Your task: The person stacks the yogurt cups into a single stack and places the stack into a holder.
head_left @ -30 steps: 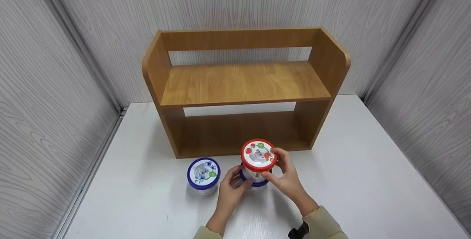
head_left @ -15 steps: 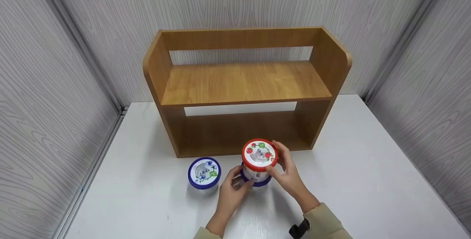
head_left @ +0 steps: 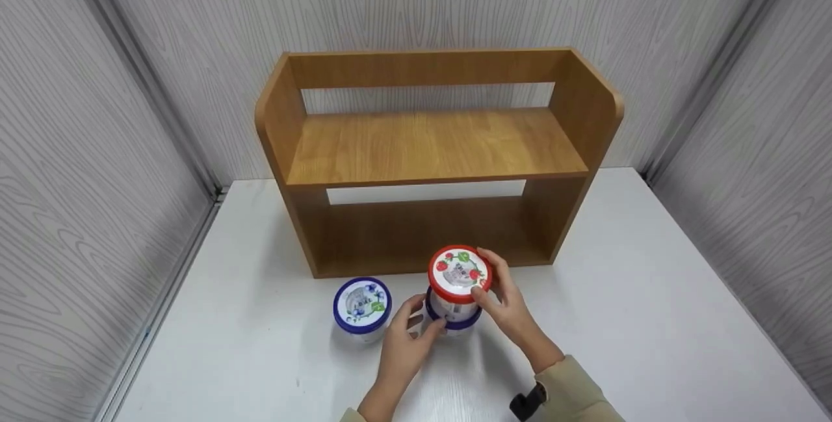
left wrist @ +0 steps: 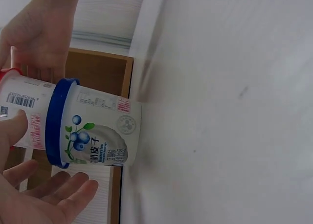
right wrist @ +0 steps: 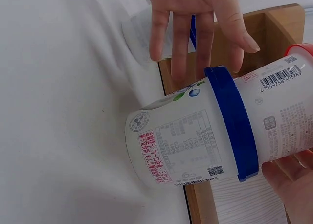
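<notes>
A white tub with a red strawberry-print lid [head_left: 460, 274] stands on top of a blue-lidded blueberry tub [left wrist: 100, 128], which rests on the white table. My right hand [head_left: 513, 308] grips the red-lidded tub near its rim, thumb over the lid's edge. To the left of the stack is my left hand [head_left: 404, 350], its fingers relaxed and spread. In the right wrist view its fingers [right wrist: 181, 43] hang apart from the lower tub. Another blue-lidded tub [head_left: 362, 305] stands upright left of my left hand.
Behind the tubs stands a two-tier wooden shelf [head_left: 435, 145], its lower board close behind the stack. Grey wood-grain panels [head_left: 97, 149] enclose the white table [head_left: 247, 344] at the left, back and right. A dark band [head_left: 528, 402] sits at the right wrist.
My left hand has eased slightly away from the stack, its fingers loosening. The right thumb has shifted onto the red lid's edge. The tubs keep their places.
</notes>
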Motion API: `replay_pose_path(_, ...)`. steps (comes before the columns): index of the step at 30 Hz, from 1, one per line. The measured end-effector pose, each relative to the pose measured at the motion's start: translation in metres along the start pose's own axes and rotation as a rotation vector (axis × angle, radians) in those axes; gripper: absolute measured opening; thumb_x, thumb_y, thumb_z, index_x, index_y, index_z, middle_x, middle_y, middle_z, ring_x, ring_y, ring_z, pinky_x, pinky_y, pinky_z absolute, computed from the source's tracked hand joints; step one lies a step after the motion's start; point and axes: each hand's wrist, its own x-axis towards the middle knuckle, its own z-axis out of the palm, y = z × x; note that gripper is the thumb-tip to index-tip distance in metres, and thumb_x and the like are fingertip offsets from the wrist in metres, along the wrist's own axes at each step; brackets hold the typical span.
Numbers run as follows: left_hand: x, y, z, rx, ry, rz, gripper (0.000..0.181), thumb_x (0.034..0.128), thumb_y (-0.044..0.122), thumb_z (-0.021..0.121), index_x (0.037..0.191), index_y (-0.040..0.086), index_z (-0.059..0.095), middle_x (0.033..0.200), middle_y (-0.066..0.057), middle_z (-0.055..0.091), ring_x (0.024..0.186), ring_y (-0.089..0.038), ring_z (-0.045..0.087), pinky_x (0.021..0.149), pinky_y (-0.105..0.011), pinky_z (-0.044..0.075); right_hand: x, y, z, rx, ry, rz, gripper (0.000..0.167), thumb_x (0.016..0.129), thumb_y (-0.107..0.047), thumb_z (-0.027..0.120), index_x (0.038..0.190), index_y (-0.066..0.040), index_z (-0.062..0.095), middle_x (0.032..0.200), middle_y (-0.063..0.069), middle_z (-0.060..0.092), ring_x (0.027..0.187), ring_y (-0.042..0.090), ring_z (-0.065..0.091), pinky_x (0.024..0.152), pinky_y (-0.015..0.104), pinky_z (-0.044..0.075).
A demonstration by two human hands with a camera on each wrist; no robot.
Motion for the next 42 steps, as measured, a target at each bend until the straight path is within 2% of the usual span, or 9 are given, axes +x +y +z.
replay_pose_path(7,-0.008,0.013,-0.01,-0.022,0.0,-0.02,0.059,0.0805,0.037,0.072,0.13,0.014,0.05,0.127,-0.011,0.054,0.109,-0.028,0.057,0.084,-0.046,0.05,0.002,0.001,0.0,0.015,0.01,0.033,0.064,0.087,-0.008,0.061,0.14,0.001,0.027,0.141,0.019,0.035,0.127,0.032,0.038,0.103,0.048,0.034)
replay_pose_path(13,-0.011,0.019,-0.018,-0.051,0.024,0.054,0.059,0.0799,0.034,0.073,0.129,0.009,0.05,0.124,-0.015,0.056,0.107,-0.029,0.059,0.084,-0.047,0.05,0.002,0.004,0.001,0.067,0.01,0.051,0.064,0.087,-0.007,0.061,0.141,0.0,0.026,0.142,0.018,0.034,0.129,0.031,0.036,0.104,0.044,0.033)
replay_pose_path(15,-0.011,0.02,-0.02,-0.045,0.041,0.071,0.059,0.0796,0.034,0.073,0.128,0.008,0.051,0.123,-0.016,0.056,0.106,-0.028,0.059,0.084,-0.047,0.05,0.002,0.005,0.001,0.077,0.012,0.057,0.063,0.088,-0.007,0.06,0.141,-0.001,0.026,0.142,0.018,0.034,0.129,0.031,0.036,0.105,0.044,0.033)
replay_pose_path(20,-0.011,0.024,-0.027,-0.033,0.084,0.053,0.059,0.079,0.035,0.073,0.127,0.009,0.051,0.122,-0.011,0.058,0.106,-0.026,0.059,0.086,-0.046,0.05,0.002,0.006,0.002,0.081,0.018,0.079,0.063,0.089,-0.01,0.061,0.142,-0.005,0.027,0.142,0.016,0.035,0.128,0.03,0.037,0.104,0.044,0.033)
replay_pose_path(26,-0.013,0.03,-0.036,-0.024,0.136,0.064,0.058,0.0786,0.033,0.074,0.127,0.011,0.052,0.121,-0.007,0.059,0.108,-0.021,0.059,0.088,-0.04,0.049,0.002,0.006,0.002,0.087,0.018,0.095,0.063,0.088,-0.011,0.061,0.142,-0.007,0.028,0.141,0.015,0.036,0.128,0.03,0.037,0.104,0.044,0.034)
replay_pose_path(34,-0.014,0.031,-0.054,0.002,0.215,0.113,0.054,0.0781,0.031,0.075,0.124,0.01,0.056,0.122,-0.006,0.06,0.107,-0.019,0.059,0.086,-0.036,0.05,0.0,0.007,0.002,0.091,0.024,0.106,0.063,0.089,-0.012,0.061,0.142,-0.008,0.028,0.142,0.015,0.035,0.129,0.031,0.037,0.104,0.044,0.034)
replay_pose_path(39,-0.015,0.029,-0.064,0.037,0.27,0.178,0.049,0.0784,0.027,0.075,0.121,0.009,0.058,0.118,-0.007,0.06,0.105,-0.02,0.06,0.084,-0.034,0.051,0.001,0.008,0.003,0.094,0.027,0.091,0.063,0.089,-0.009,0.061,0.142,-0.007,0.028,0.141,0.017,0.036,0.127,0.032,0.038,0.103,0.045,0.035)
replay_pose_path(42,-0.015,0.027,-0.071,0.062,0.3,0.178,0.044,0.0804,0.026,0.074,0.119,0.01,0.059,0.116,-0.008,0.061,0.106,-0.021,0.059,0.086,-0.035,0.05,0.001,0.008,0.003,0.103,0.031,0.085,0.063,0.088,-0.008,0.061,0.142,-0.006,0.028,0.14,0.017,0.036,0.126,0.032,0.039,0.103,0.045,0.034)
